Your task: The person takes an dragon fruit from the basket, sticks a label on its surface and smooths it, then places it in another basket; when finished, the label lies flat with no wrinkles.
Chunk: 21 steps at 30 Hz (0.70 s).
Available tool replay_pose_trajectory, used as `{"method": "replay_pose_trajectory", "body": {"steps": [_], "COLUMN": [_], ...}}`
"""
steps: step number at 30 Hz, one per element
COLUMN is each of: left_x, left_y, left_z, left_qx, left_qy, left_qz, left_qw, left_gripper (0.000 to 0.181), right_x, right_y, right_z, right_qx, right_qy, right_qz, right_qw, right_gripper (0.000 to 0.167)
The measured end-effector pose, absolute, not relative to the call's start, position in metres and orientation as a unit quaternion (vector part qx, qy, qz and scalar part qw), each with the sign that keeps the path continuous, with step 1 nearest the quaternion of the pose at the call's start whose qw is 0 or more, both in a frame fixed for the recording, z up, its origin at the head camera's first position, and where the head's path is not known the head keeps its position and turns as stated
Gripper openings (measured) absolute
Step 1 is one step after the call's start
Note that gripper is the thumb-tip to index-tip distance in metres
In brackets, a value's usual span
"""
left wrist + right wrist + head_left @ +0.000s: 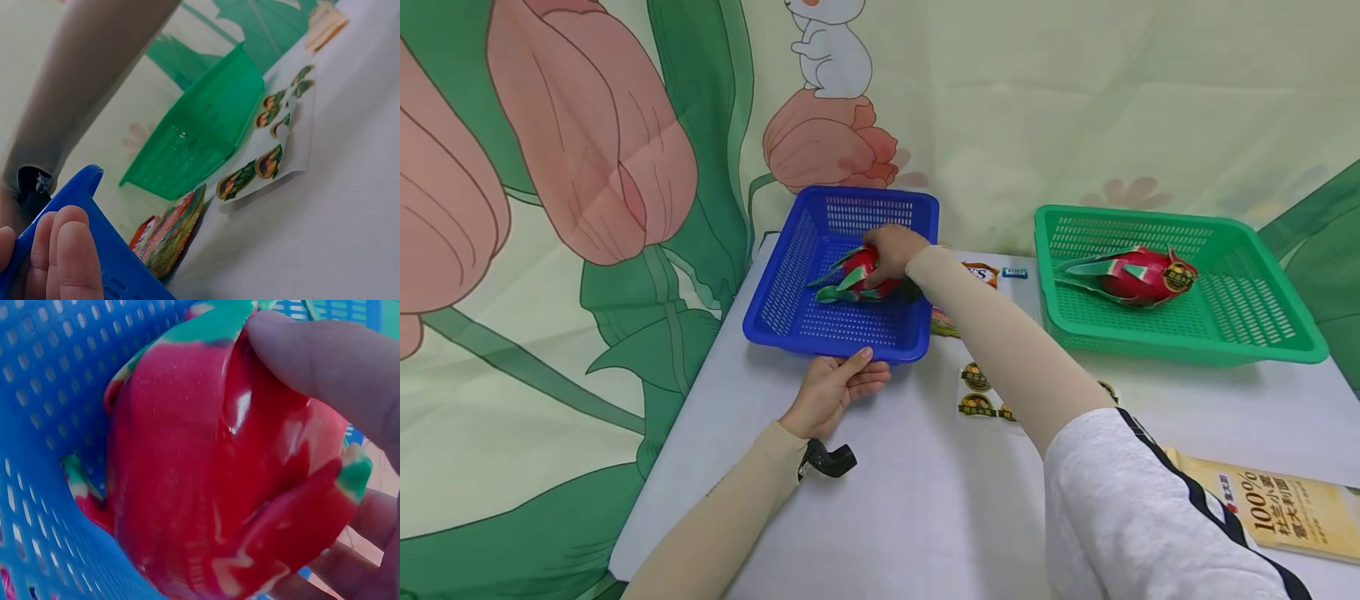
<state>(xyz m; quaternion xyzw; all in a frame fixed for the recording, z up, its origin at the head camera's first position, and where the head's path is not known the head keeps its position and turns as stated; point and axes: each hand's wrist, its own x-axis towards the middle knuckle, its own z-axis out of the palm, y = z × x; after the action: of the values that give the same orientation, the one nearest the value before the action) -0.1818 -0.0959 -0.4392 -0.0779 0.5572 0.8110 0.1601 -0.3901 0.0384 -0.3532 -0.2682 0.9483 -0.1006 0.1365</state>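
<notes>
In the head view, a red dragon fruit [859,271] with green-tipped scales is inside the blue basket [842,337]. My right hand [895,250] reaches over the basket's right side and grips the fruit. Seen from the right wrist, its thumb [325,359] presses the glossy red skin while the other fingers curl around the far side, partly hidden. At the basket's front rim is my left hand [835,392], its thumb against the rim and its fingers, fairly straight, along the outer wall.
A green basket [1157,346] at the right holds another dragon fruit [1138,277] bearing a round dark sticker. Sticker sheets [976,392] lie under the right forearm. Snack packets [946,323] are beside the blue basket, and a yellow pasta packet [1292,504] lies front right.
</notes>
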Motion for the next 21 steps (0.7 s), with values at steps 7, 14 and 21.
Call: {"method": "replay_pose_trajectory", "body": {"steps": [7, 14, 21], "left_x": [-0.177, -0.175, -0.179], "left_y": [-0.094, -0.094, -0.094], "left_z": [-0.437, -0.436, -0.437], "left_qx": [-0.069, -0.079, -0.081], "left_qy": [0.557, 0.559, 0.55], "left_qz": [0.812, 0.812, 0.819], "left_qw": [0.159, 0.144, 0.145], "left_gripper": [0.043, 0.039, 0.04], "right_x": [-0.378, -0.37, -0.364], "right_y": [0.04, 0.041, 0.054], "right_z": [-0.35, -0.346, -0.336], "right_qx": [-0.263, -0.237, -0.253], "right_qy": [0.951, 0.957, 0.951], "right_qz": [-0.117, -0.139, -0.173], "right_qw": [0.114, 0.095, 0.047], "right_gripper": [0.078, 0.078, 0.078]}}
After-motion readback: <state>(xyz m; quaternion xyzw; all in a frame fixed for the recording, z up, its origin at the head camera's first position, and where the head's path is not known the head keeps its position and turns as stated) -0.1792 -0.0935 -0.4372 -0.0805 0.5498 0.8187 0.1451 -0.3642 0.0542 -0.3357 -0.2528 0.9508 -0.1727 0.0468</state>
